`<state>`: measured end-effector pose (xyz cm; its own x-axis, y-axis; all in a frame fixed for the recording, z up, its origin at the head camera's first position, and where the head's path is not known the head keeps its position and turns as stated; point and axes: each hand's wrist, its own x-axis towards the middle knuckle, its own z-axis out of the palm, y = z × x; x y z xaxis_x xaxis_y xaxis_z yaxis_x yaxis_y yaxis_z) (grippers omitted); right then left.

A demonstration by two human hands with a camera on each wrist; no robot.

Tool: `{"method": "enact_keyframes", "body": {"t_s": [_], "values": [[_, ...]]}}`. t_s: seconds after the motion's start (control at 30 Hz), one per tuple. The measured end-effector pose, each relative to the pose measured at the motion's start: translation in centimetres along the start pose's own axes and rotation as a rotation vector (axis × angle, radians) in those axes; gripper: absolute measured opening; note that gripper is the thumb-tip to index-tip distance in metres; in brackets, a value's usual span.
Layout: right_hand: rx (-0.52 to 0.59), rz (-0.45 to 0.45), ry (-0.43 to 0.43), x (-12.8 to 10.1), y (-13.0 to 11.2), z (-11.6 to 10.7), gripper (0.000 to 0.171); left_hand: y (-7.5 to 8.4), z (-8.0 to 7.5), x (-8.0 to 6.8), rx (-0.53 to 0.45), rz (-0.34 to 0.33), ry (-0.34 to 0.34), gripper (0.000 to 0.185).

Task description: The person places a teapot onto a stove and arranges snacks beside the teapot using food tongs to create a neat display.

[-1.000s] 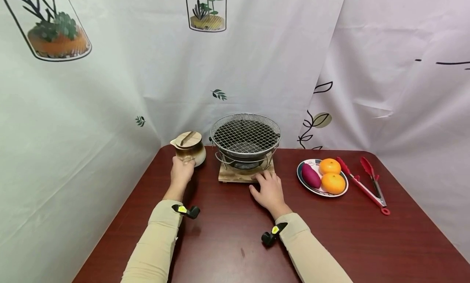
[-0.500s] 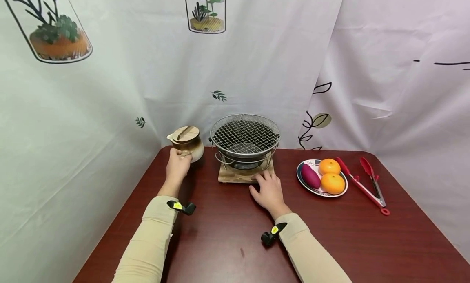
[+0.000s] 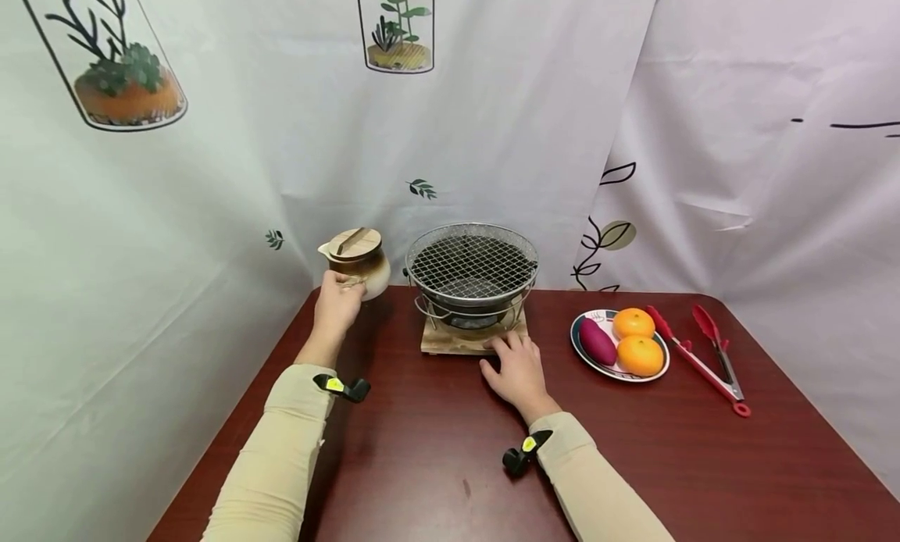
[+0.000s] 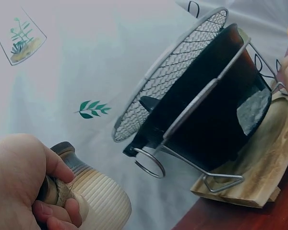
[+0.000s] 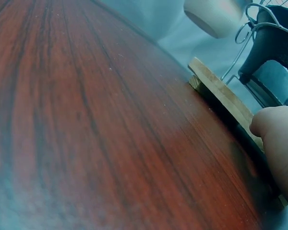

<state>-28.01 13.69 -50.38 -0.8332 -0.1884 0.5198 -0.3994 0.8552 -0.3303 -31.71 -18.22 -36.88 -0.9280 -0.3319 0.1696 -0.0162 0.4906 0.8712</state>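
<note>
Beside grill point(image 3: 472, 270): left hand point(image 3: 337, 305) grips jug point(image 3: 357, 262); right hand point(image 3: 518, 368) flat against wooden base point(image 3: 450, 342); fruit plate point(image 3: 620, 345) right.

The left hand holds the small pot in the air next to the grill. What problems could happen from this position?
1. The wooden lid only sits on the ceramic pot, which the left hand holds by its handle, clear of the table; a tilt could let it slide off.
2. The pot hangs close beside the wire-mesh grill; a sideways swing might knock its rim.
3. The right hand rests on the grill's wooden base; a push might shift the stove.
</note>
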Motion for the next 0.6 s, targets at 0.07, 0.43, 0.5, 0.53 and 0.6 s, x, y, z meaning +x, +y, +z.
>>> {"method": "enact_keyframes", "body": {"t_s": [0.07,0.43,0.5,0.53,0.6], "values": [[0.002,0.005,-0.005,0.0,0.1,0.0,0.026,0.3,-0.1,0.2,0.01,0.005,-0.004,0.046],[0.004,0.019,-0.017,0.0,0.2,0.1,0.025,2.3,-0.9,0.8,-0.031,0.021,-0.04,0.045],[-0.001,0.015,-0.017,0.0,0.2,0.1,0.025,2.7,-1.0,0.9,-0.058,0.028,-0.045,0.045],[-0.002,0.013,-0.017,0.0,0.2,0.1,0.025,2.8,-1.0,1.0,-0.067,0.032,-0.046,0.045],[-0.002,0.009,-0.015,-0.1,0.1,0.1,0.025,3.1,-1.1,1.1,-0.085,0.039,-0.051,0.045]]}}
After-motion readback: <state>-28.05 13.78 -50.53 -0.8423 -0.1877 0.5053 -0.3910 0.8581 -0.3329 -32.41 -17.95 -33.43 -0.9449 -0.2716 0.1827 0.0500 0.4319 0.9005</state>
